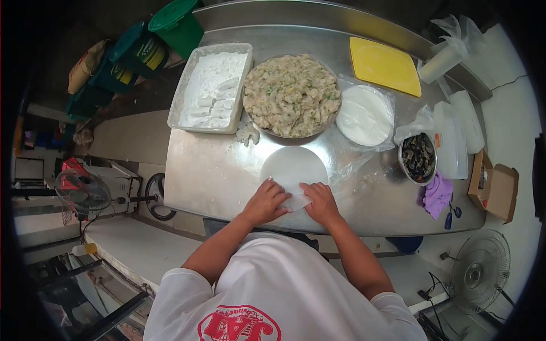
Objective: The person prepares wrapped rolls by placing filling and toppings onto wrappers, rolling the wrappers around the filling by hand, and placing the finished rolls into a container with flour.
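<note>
A round, thin white wrapper (293,165) lies on the steel table near its front edge. Its near edge is folded over between my two hands. My left hand (266,203) has its fingers closed on the left end of the fold, and my right hand (319,201) grips the right end. Beyond the wrapper stands a large round bowl of minced filling (292,94) with green bits. To its left is a white tub (245,102) holding white powder and several powdered rolls. A stack of round white wrappers (365,115) rests on plastic to the right.
Along the back right lies a yellow lid (385,66). Further right are a bowl of dark pieces (418,159), a clear container (450,139), a purple cloth (437,195) and an open cardboard box (500,190). Fans (480,273) stand on both sides, with green buckets (176,25) behind left.
</note>
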Demonstrator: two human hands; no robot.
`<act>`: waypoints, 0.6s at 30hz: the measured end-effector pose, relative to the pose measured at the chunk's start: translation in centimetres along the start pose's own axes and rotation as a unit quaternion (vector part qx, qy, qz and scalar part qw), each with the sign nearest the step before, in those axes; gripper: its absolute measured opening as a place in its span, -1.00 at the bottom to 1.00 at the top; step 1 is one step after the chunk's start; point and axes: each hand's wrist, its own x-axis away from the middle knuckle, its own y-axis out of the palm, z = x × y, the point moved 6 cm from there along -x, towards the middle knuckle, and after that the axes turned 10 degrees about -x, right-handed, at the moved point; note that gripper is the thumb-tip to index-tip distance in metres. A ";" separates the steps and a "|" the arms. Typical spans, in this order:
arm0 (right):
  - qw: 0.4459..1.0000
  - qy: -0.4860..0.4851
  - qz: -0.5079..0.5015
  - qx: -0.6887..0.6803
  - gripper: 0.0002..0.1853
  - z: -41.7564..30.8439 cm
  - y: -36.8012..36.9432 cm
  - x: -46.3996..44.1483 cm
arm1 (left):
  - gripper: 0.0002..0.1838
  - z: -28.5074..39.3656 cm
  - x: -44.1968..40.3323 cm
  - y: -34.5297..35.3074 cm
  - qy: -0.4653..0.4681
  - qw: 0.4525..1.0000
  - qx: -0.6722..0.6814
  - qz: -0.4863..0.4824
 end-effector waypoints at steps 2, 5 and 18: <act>1.000 -0.009 0.015 0.006 -0.37 -0.5 -0.3 0.1 | -0.54 1.1 0.3 -1.0 0.011 0.999 -0.019 0.023; 0.998 -0.028 0.021 0.048 -0.45 -1.1 -0.5 0.0 | -0.65 -0.5 1.1 0.4 0.013 0.996 -0.064 0.063; 0.994 0.104 0.031 -0.032 -0.47 0.5 -1.3 -1.6 | -0.64 -3.4 -0.4 -1.4 -0.192 0.978 0.069 0.050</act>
